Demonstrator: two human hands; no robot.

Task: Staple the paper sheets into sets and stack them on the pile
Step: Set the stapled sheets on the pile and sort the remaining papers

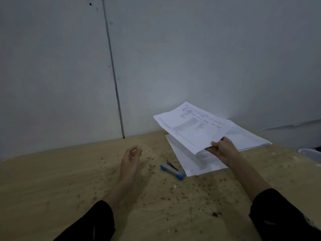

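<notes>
My right hand [222, 150] pinches the near edge of a set of printed white sheets [191, 126] and holds it in the air above the table. Under it lies a pile of paper [189, 162] near the wall, and another stack [250, 138] spreads to the right behind my hand. A blue and grey stapler [172, 169] lies flat on the wooden table just left of the pile. My left hand [131, 158] hovers over the table to the left of the stapler, fingers loosely curled, holding nothing.
The wooden table [69, 185] is speckled with dark crumbs. A grey wall [156, 58] rises right behind it. A pale object [311, 153] shows at the far right edge. Black sleeves cover both forearms.
</notes>
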